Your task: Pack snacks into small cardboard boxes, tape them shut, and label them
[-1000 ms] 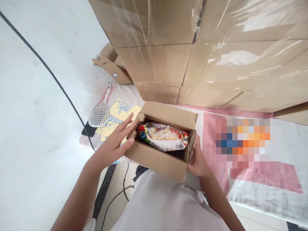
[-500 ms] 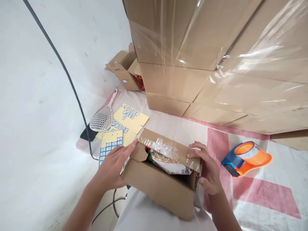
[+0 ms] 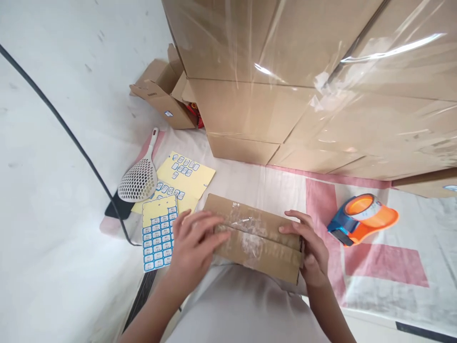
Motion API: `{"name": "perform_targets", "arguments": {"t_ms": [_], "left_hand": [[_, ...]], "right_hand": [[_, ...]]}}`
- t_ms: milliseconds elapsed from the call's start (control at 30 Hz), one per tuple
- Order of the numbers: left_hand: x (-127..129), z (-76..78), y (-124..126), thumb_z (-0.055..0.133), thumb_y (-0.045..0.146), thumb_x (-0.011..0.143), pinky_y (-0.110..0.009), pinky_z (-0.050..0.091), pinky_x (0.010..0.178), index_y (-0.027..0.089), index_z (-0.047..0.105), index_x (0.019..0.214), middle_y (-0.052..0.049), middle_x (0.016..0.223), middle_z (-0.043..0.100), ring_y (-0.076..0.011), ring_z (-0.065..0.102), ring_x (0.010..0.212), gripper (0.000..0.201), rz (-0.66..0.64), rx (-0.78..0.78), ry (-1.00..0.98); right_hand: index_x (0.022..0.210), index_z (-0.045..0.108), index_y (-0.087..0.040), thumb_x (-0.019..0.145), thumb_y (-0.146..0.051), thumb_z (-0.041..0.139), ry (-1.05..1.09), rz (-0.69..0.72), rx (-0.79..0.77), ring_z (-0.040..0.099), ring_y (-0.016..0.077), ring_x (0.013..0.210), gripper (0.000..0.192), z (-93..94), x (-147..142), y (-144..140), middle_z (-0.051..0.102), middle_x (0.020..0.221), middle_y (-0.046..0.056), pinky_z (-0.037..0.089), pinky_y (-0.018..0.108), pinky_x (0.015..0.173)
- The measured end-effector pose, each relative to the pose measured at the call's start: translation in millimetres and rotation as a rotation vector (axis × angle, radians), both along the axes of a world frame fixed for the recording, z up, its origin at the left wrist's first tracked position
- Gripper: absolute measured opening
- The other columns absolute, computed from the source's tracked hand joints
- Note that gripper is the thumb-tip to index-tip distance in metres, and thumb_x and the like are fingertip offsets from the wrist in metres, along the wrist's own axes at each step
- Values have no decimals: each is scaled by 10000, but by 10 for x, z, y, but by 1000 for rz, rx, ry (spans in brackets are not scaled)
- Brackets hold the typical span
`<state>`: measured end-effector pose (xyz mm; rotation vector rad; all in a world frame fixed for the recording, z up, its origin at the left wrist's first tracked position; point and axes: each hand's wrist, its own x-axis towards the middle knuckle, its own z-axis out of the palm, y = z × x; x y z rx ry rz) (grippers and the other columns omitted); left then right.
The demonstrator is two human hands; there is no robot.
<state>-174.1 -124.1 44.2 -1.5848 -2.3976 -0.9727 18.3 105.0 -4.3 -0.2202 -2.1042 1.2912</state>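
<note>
A small cardboard box (image 3: 259,238) is in front of my body with its two top flaps folded down. Strips of clear tape lie on the flaps along the middle seam. My left hand (image 3: 196,243) is over the box's left end, fingers stretched out and touching the top. Gripping the right end is my right hand (image 3: 312,247), fingertips on the top flap and thumb low at the side. What the box holds is hidden now. To the right of it lies an orange and blue tape dispenser (image 3: 362,216) with a roll on it.
Large wrapped cartons (image 3: 246,109) stand behind. An open carton (image 3: 164,95) with red items sits at the back left. At left are a white perforated skimmer (image 3: 139,180), a dark flat object (image 3: 117,208), yellow label sheets (image 3: 196,178), a blue-edged label sheet (image 3: 159,243) and a black cable (image 3: 78,145).
The box's top flaps have come down over the packaged contents that showed before. My left hand moved from the box's left side onto its top. The view has shifted slightly.
</note>
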Motion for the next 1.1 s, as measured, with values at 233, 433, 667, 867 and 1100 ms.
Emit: {"name": "perform_targets", "arguments": {"t_ms": [233, 433, 667, 867, 1100], "left_hand": [[270, 44, 30, 709, 275, 897, -407, 394, 1131, 231, 703, 1211, -7, 1182, 788, -219, 693, 1175, 316, -191, -20, 96], [401, -38, 42, 692, 210, 911, -401, 387, 1086, 274, 700, 1197, 4, 1185, 786, -223, 706, 1162, 293, -82, -61, 137], [436, -83, 37, 690, 207, 897, -431, 390, 1059, 283, 687, 1208, -14, 1200, 781, -248, 700, 1184, 320, -76, -41, 171], [484, -74, 44, 677, 224, 914, -445, 362, 1103, 268, 670, 1235, -28, 1231, 769, -251, 681, 1217, 324, -61, -39, 178], [631, -117, 35, 655, 187, 938, -496, 253, 1220, 218, 650, 1288, -68, 1284, 744, -271, 643, 1271, 350, -1, 15, 260]], "right_hand": [[1287, 701, -358, 913, -368, 547, 13, 93, 192, 537, 393, 1240, 404, 27, -57, 52, 671, 1122, 83, 488, 685, 986], [1235, 735, -429, 900, -163, 487, -35, 105, 198, 465, 356, 1333, 494, 56, -28, -15, 574, 1238, 56, 442, 687, 1086], [1213, 746, -387, 870, -105, 500, -151, 133, 287, 374, 347, 1405, 508, 187, 54, -24, 552, 1327, 46, 375, 680, 1172], [1183, 743, -326, 892, -89, 469, -259, 108, 323, 324, 343, 1440, 464, 274, 96, -105, 522, 1400, 57, 383, 673, 1167], [1366, 653, -327, 1014, -296, 459, -10, 21, 320, 277, 386, 1511, 403, 86, 167, -203, 395, 1566, 64, 293, 699, 1210]]}}
